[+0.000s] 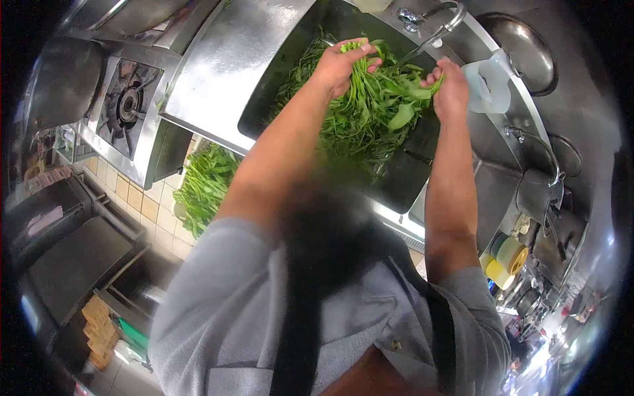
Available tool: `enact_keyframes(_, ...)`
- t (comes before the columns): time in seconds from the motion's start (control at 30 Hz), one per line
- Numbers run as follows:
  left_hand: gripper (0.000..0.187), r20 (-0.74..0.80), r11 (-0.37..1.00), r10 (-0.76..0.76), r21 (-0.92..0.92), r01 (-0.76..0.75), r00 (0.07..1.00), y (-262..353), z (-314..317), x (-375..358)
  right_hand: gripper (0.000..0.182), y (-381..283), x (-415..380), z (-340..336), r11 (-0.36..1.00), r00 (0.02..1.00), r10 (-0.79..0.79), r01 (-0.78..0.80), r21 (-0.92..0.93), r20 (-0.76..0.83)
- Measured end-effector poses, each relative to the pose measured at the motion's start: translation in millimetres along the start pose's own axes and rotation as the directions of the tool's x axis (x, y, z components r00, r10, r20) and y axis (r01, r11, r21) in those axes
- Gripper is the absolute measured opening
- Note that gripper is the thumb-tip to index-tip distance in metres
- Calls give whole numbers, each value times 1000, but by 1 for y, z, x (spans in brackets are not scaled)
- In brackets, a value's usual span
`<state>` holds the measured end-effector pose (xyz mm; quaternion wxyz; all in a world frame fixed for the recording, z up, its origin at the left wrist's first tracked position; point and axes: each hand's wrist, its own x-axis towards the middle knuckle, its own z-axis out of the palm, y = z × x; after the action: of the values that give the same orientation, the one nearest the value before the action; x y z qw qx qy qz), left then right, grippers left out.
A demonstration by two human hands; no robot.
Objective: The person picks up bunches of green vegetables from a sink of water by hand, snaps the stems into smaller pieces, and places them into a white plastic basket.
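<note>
Over a metal sink (267, 86), my left hand (337, 68) is closed round a bunch of green stems (360, 79), whose leaves hang down to the right. My right hand (450, 91) pinches leafy tips (428, 91) at the right side of the same bunch. Below both hands, a heap of leafy greens (363, 135) fills much of the sink. A curved faucet (452, 23) reaches over the sink's far side, just above the greens.
A steel counter (218, 66) and a gas burner (129, 104) lie to the left. More greens (206, 188) stand low beside the counter. A translucent plastic container (487, 87) sits right of my right hand, near a second faucet (528, 135) and a round metal lid (522, 49).
</note>
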<state>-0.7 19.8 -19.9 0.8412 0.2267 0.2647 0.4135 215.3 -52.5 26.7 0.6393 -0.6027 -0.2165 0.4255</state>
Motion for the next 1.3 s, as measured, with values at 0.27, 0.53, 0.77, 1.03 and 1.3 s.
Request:
enact_keyframes(0.27, 25, 154, 999, -46, 25, 43, 987, -7, 15, -4, 33, 19, -20, 42, 676, 927, -25, 292, -677, 375)
enact_keyframes(0.53, 20, 100, 998, -53, -14, 55, 994, -2, 11, -9, 22, 17, -22, 45, 795, 971, 22, 128, -593, 238)
enact_keyframes(0.77, 18, 51, 984, 47, 169, -55, 998, -8, 13, -6, 28, 14, -18, 44, 748, 957, -1, 193, -635, 290)
enact_keyframes(1.03, 22, 24, 969, 105, 220, -108, 994, -4, 4, -8, 25, -4, -9, 33, 918, 995, -50, 81, -389, 88)
enact_keyframes(1.3, 24, -239, 875, 145, 484, -12, 960, 15, -17, -34, 24, -33, 7, 20, 924, 975, -151, 197, -328, 162)
